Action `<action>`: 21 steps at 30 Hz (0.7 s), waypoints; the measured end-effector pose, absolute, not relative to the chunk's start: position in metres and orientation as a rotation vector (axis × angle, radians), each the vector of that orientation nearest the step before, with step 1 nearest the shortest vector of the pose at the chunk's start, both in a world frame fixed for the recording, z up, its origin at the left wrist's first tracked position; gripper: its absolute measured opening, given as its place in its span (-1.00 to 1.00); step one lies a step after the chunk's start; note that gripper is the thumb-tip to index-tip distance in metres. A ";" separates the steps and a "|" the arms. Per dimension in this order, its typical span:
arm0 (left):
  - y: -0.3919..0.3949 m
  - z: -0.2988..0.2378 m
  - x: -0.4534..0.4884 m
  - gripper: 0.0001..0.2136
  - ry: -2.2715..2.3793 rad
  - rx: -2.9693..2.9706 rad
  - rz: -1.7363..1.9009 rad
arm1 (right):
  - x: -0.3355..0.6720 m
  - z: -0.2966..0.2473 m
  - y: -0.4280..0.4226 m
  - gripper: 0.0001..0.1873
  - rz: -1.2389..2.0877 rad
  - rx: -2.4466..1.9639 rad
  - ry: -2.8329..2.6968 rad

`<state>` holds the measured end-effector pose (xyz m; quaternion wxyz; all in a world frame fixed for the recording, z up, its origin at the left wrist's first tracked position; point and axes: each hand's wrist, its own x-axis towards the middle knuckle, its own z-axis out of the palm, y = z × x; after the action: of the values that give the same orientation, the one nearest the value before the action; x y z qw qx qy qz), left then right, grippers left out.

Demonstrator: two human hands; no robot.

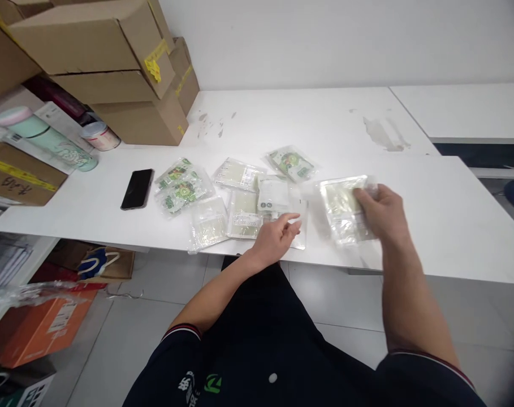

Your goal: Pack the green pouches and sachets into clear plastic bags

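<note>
My right hand is closed on the edge of a flat clear plastic packet, pale yellowish-green inside and crinkled at its lower end. It is held at the right of the other packets, apparently just above the table. My left hand holds nothing; its fingers are partly bent and apart over the near packets, though I cannot tell whether they touch them. Beneath and beside it lie a labelled packet, a whitish packet and another clear packet. Green printed packets overlap further left, and one more printed packet lies behind.
A black phone lies on the white table. Cardboard boxes are stacked at the back left, near a mint-green bottle and a round tin. An orange box is below the table at left.
</note>
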<state>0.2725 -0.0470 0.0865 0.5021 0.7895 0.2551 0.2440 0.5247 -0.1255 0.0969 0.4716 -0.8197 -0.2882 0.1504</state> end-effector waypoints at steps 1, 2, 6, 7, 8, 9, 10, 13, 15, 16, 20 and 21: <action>-0.052 0.078 0.269 -0.64 0.595 2.016 0.617 | 0.541 0.092 -0.124 -0.68 0.358 -2.127 -0.733; -0.057 0.067 0.265 -0.66 0.579 2.137 0.659 | 0.555 0.084 -0.120 -0.64 0.303 -2.283 -0.763; -0.064 0.026 0.249 -0.76 0.588 2.580 0.963 | 0.575 0.050 -0.107 -0.53 -0.196 -2.618 -1.028; -0.064 0.018 0.246 -0.78 0.584 2.658 1.043 | 0.575 0.043 -0.106 -0.55 -0.284 -2.611 -1.060; -0.062 0.011 0.245 -0.81 0.566 2.726 1.102 | 0.575 0.038 -0.106 -0.57 -0.320 -2.595 -1.070; -0.061 0.007 0.244 -0.82 0.535 2.786 1.132 | 0.575 0.034 -0.107 -0.58 -0.315 -2.578 -1.057; -0.060 0.004 0.243 -0.83 0.503 2.839 1.141 | 0.575 0.031 -0.109 -0.57 -0.280 -2.561 -1.031; -0.059 0.000 0.245 -0.82 0.486 2.952 1.112 | 0.579 0.025 -0.114 -0.53 -0.177 -2.473 -1.012; -0.059 -0.001 0.246 -0.81 0.533 2.980 1.082 | 0.580 0.022 -0.117 -0.52 -0.194 -2.407 -1.013; -0.060 -0.001 0.246 -0.81 0.555 2.985 1.069 | 0.580 0.020 -0.117 -0.51 -0.202 -2.378 -1.016; -0.059 -0.002 0.243 -0.81 0.543 2.990 1.097 | 0.579 0.015 -0.116 -0.52 -0.194 -2.296 -0.983; -0.059 -0.002 0.241 -0.82 0.525 2.988 1.117 | 0.579 0.014 -0.116 -0.55 -0.198 -2.282 -0.971</action>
<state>0.2412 -0.0586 -0.0018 -0.0457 0.9233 0.1622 0.3452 0.5790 -0.1157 0.0140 0.3212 -0.8687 -0.3695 -0.0752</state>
